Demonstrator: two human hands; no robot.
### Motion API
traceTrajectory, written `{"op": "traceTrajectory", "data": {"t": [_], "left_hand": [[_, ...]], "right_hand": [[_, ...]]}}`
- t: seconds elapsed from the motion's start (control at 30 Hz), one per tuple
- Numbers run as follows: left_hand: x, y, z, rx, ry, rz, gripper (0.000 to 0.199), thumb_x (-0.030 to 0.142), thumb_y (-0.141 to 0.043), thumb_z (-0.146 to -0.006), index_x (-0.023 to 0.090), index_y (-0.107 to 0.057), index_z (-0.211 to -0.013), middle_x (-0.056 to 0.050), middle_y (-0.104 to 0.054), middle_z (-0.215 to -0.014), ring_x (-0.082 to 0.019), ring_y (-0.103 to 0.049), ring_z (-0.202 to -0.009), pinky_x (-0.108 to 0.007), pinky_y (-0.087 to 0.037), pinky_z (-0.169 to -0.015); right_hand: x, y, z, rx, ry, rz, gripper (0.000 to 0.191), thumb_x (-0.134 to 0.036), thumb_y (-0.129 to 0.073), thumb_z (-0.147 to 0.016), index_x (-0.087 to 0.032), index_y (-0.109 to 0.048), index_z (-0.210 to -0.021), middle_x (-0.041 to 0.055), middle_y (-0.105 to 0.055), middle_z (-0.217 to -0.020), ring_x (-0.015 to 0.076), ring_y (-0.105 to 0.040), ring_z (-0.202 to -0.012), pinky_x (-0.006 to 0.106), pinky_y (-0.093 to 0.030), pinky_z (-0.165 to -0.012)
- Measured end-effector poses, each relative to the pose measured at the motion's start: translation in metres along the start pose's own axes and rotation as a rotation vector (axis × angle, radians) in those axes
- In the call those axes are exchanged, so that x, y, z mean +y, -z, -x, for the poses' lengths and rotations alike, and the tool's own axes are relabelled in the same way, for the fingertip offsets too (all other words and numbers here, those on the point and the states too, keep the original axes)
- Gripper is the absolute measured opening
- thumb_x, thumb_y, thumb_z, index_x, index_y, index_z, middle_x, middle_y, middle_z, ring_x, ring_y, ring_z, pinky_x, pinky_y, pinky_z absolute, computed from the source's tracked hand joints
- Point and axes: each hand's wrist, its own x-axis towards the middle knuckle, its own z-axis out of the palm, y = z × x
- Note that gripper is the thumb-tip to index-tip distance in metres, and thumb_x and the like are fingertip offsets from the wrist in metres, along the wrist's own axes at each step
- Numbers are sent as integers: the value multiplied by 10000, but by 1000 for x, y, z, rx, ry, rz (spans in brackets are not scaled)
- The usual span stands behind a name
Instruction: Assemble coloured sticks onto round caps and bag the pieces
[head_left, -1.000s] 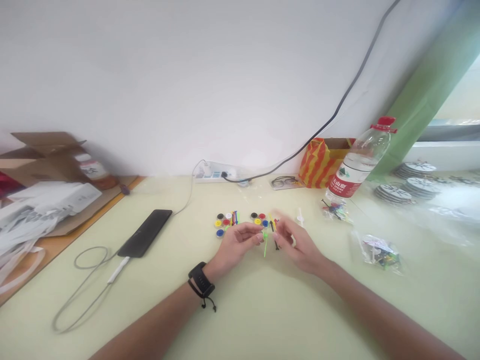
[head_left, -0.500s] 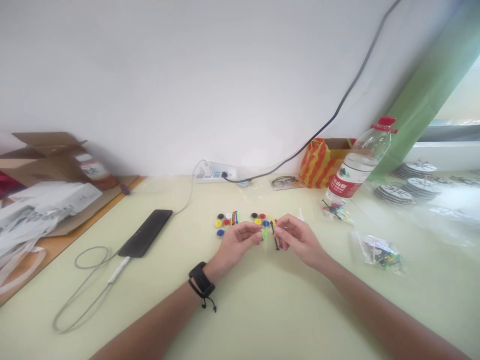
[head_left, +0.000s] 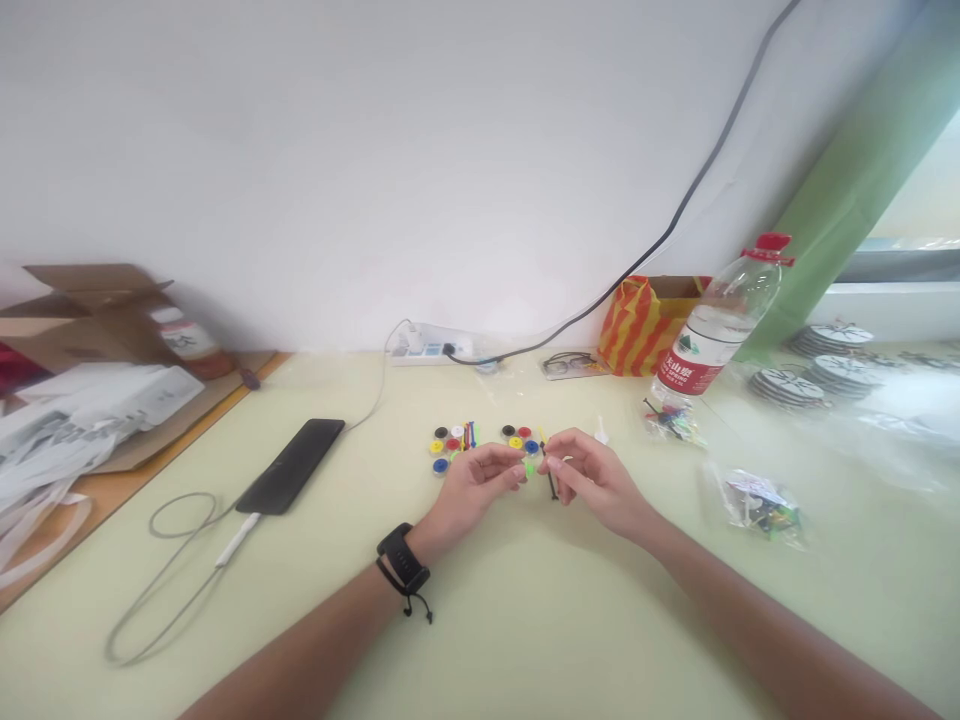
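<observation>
My left hand [head_left: 484,483] pinches a small bright green plastic piece [head_left: 529,468] between thumb and fingertips. Close on its right, my right hand [head_left: 592,475] has its thumb and finger closed on a thin black plastic stick [head_left: 553,486] that points down. Whatever else the right fingers hold is hidden. Just beyond the left hand lie round coloured discs [head_left: 440,447] in black, white, yellow, red and blue, beside several thin coloured sticks [head_left: 470,434]. A second group of similar discs [head_left: 517,443] lies behind the gap between my hands.
A phone [head_left: 292,467] on a charging cable lies at left. To the right are plastic bags of small coloured parts [head_left: 766,508], a large water bottle [head_left: 705,330] and a striped bag [head_left: 637,325]. Eyeglasses [head_left: 574,362] and a power strip [head_left: 431,350] sit by the wall.
The right fingers have shifted slightly to the left, and the red and blue sticks seen beside them are now out of sight. The left hand stays in place with the green piece.
</observation>
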Motion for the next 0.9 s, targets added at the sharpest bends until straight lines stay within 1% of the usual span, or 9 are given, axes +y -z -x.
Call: {"op": "traceTrajectory", "data": {"t": [0.47, 0.57, 0.63, 0.67, 0.73, 0.8, 0.83, 0.87, 0.9], "left_hand": [[5, -2, 1, -15, -13, 5, 314, 384, -824, -817, 174, -766, -1042, -109, -776, -1041, -229, -723, -928, -333, -589, -800], [3, -2, 0, 6, -10, 7, 323, 384, -840, -799, 167, -767, -1027, -102, -777, -989, -219, -721, -883, -338, -590, -794], [1, -1, 0, 20, -7, 15, 326, 378, -849, -789, 165, -765, -1020, -97, -773, -965, -211, -717, -861, -337, -591, -788], [1, -1, -1, 26, -7, 18, 325, 374, -851, -787, 164, -763, -1019, -95, -771, -959, -207, -714, -855, -335, -591, -785], [-1, -1, -1, 38, -12, 22, 319, 369, -853, -785, 163, -760, -1011, -92, -767, -942, -201, -710, -845, -327, -590, -774], [-1, 0, -2, 47, -18, 20, 307, 368, -850, -787, 165, -758, -998, -88, -764, -928, -197, -707, -830, -320, -586, -758], [-1, 0, -2, 51, -21, 20, 300, 367, -849, -788, 167, -756, -991, -85, -763, -923, -194, -706, -821, -317, -584, -750], [-1, 0, -2, 55, -24, 22, 294, 367, -849, -788, 169, -755, -984, -82, -762, -919, -191, -704, -813, -314, -582, -745], [-1, 0, -2, 59, -26, 24, 290, 365, -850, -787, 170, -753, -978, -79, -761, -917, -189, -703, -808, -312, -580, -740]], "right_hand": [[-2, 1, 0, -26, -6, 63, 299, -503, -599, -963, -231, -606, -1086, 48, -655, -969, 124, -586, -598, 311, -561, -589], [0, 1, 0, -5, -4, 67, 321, -492, -609, -958, -246, -601, -1164, 23, -611, -921, 125, -570, -613, 297, -537, -583], [3, 0, 0, 16, -13, 31, 421, -476, -621, -953, -278, -535, -1315, -4, -569, -885, 120, -540, -606, 286, -505, -571], [4, -1, 0, 32, -21, -1, 515, -467, -626, -952, -303, -457, -1410, -15, -556, -878, 115, -521, -595, 280, -487, -562], [7, -4, 0, 79, -49, -79, 741, -450, -634, -948, -351, -219, -1554, -30, -556, -891, 107, -486, -574, 272, -454, -551], [9, -7, 0, 133, -88, -140, 918, -448, -648, -936, -380, -5, -1589, -37, -573, -913, 102, -464, -551, 264, -427, -537], [9, -9, 0, 154, -109, -161, 948, -456, -654, -928, -387, 24, -1588, -37, -584, -923, 100, -459, -544, 260, -415, -532], [10, -10, -1, 171, -128, -176, 922, -466, -659, -919, -385, -28, -1587, -38, -589, -920, 98, -448, -537, 256, -400, -525], [10, -10, -1, 175, -145, -182, 828, -475, -665, -909, -368, -175, -1567, -42, -585, -885, 96, -431, -531, 250, -377, -516]]}}
